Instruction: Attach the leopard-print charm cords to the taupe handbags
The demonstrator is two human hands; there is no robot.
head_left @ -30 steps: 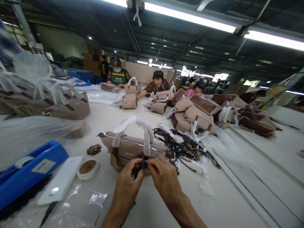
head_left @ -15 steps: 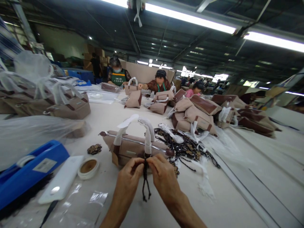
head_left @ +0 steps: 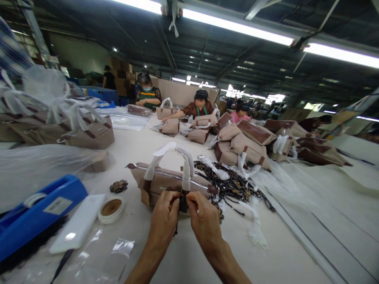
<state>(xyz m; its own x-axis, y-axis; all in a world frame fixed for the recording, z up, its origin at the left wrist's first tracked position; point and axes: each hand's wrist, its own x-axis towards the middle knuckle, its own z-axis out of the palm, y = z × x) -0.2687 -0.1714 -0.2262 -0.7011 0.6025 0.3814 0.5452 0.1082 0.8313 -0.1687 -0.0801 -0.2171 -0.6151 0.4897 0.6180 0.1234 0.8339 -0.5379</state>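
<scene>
A beige handbag (head_left: 170, 177) with a silver zipper and brown trim stands on the table in front of me. White wrapping covers its handles (head_left: 186, 167). Below the base of the near handle, my left hand (head_left: 166, 213) and my right hand (head_left: 203, 215) pinch a black braided cord (head_left: 182, 205) from either side. Fingertips hide most of that cord, and a thin end hangs beneath my left hand. Just behind the bag's right end spreads a heap of black cords with brown patterned pieces (head_left: 237, 185).
Left are a blue tape dispenser (head_left: 63, 193), a white power bank-like block (head_left: 78, 225), a small round tub (head_left: 111, 210) and a patterned disc (head_left: 119, 186). More handbags (head_left: 85, 128) stand behind them; others (head_left: 248, 144) pile up at right. Co-workers (head_left: 199, 104) sit across the table.
My fingers have shifted slightly on the cord, and its two dangling ends now hardly show. Across the table, a co-worker's arm has stretched out towards a bag.
</scene>
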